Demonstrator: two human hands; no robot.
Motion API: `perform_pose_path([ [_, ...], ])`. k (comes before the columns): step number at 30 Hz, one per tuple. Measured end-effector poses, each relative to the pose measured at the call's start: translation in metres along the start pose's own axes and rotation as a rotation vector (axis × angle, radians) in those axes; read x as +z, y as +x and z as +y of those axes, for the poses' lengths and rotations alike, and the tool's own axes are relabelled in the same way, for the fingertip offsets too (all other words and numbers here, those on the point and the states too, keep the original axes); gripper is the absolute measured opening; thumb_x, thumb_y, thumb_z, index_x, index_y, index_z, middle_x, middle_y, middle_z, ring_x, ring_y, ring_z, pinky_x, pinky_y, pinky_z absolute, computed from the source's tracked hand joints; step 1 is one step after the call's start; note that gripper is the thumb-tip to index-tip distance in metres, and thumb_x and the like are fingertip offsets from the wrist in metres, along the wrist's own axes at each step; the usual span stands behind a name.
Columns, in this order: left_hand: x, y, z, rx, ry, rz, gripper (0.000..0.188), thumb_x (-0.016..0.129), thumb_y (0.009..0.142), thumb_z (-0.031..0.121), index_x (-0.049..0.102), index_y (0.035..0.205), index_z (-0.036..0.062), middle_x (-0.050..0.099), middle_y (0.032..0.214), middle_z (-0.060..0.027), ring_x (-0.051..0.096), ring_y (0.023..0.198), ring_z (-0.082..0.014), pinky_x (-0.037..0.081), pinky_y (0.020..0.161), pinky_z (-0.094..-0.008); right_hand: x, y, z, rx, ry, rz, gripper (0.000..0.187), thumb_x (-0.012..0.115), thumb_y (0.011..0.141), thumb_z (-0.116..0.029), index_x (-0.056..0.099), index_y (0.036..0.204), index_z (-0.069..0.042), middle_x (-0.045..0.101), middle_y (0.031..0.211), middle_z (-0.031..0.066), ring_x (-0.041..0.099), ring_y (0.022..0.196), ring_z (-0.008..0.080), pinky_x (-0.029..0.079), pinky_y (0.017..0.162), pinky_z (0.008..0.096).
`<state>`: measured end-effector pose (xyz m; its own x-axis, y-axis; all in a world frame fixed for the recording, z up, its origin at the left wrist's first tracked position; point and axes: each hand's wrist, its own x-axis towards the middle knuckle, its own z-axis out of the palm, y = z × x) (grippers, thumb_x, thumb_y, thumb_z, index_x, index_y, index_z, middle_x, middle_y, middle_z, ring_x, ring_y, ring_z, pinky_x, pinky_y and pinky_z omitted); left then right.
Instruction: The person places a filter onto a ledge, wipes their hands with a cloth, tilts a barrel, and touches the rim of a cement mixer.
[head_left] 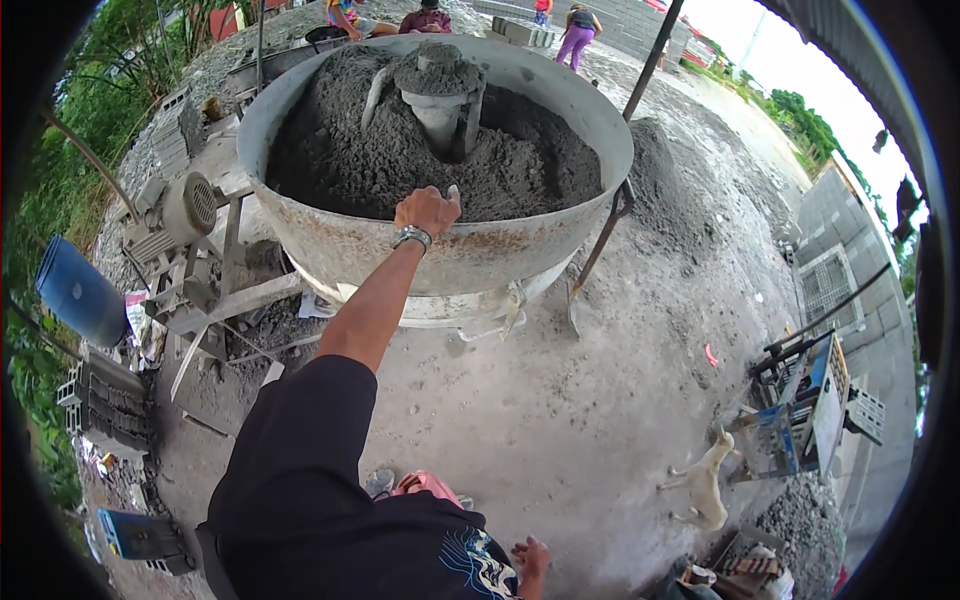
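A big round mixer pan (340, 235) of worn, rust-streaked metal stands before me, holding a heap of damp grey concrete mix (330, 140). From its middle rises a mix-caked central hub (437, 115) with curved arms. My left arm stretches forward, and my left hand (428, 210), with a metal band at the wrist, is at the pan's near rim. Its fingers are curled with the thumb partly raised; whatever they grip is hidden. Low beside my body hangs my right hand (531, 556), loosely bent with fingers somewhat apart, and nothing shows in it.
An electric motor (190, 208) on a frame adjoins the pan's left. Beyond it are a blue drum (80, 290) and hollow blocks (108, 400). To the right, a pale dog (708, 485) stands near a blue-framed machine (790, 430). Several people (578, 35) are at the back.
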<state>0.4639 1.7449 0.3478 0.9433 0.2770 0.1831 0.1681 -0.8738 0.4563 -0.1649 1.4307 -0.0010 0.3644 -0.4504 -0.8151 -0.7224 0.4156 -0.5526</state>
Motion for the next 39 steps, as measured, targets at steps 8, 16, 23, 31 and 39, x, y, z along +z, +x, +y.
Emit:
perform_pose_path([
  [8,-0.002,-0.002,0.001,0.047,0.006,-0.027,0.056,0.046,0.088,0.050,0.072,0.086,0.0005,0.068,0.091,-0.0243,0.066,0.090,-0.0389,0.052,0.081,-0.0462,0.002,-0.012,-0.001,-0.011,0.012,-0.012,0.034,0.058,0.088,-0.025,0.054,0.103,0.005,0.066,0.083,0.0194,0.067,0.061,0.0264,0.047,0.045,0.0316],
  [16,0.002,-0.004,0.000,0.076,0.050,0.004,0.061,0.044,0.088,0.054,0.071,0.088,-0.0002,0.067,0.095,-0.0247,0.065,0.093,-0.0407,0.051,0.082,-0.0481,0.001,-0.016,-0.009,-0.041,-0.091,0.073,0.034,0.059,0.086,-0.027,0.058,0.104,0.002,0.068,0.083,0.0154,0.067,0.065,0.0236,0.049,0.050,0.0343],
  [23,0.007,-0.003,0.011,0.069,0.060,-0.009,0.062,0.042,0.088,0.054,0.071,0.091,-0.0010,0.066,0.100,-0.0258,0.063,0.097,-0.0418,0.049,0.085,-0.0487,-0.008,-0.016,0.002,-0.066,-0.017,0.129,0.032,0.060,0.086,-0.027,0.059,0.100,0.002,0.068,0.081,0.0147,0.067,0.062,0.0235,0.049,0.049,0.0349],
  [31,-0.002,-0.009,0.011,0.068,0.084,-0.021,0.062,0.041,0.089,0.054,0.071,0.093,-0.0009,0.066,0.101,-0.0257,0.063,0.097,-0.0415,0.049,0.085,-0.0487,-0.008,-0.015,0.014,-0.058,0.013,0.141,0.028,0.060,0.086,-0.024,0.059,0.095,0.002,0.066,0.076,0.0144,0.066,0.058,0.0228,0.048,0.045,0.0315],
  [39,0.008,0.002,0.002,0.049,0.110,-0.063,0.063,0.040,0.091,0.054,0.070,0.095,-0.0015,0.066,0.102,-0.0250,0.063,0.098,-0.0411,0.049,0.086,-0.0488,-0.009,-0.018,0.014,-0.032,0.006,0.139,0.029,0.061,0.086,-0.023,0.059,0.098,0.003,0.066,0.077,0.0135,0.066,0.058,0.0214,0.047,0.044,0.0294],
])
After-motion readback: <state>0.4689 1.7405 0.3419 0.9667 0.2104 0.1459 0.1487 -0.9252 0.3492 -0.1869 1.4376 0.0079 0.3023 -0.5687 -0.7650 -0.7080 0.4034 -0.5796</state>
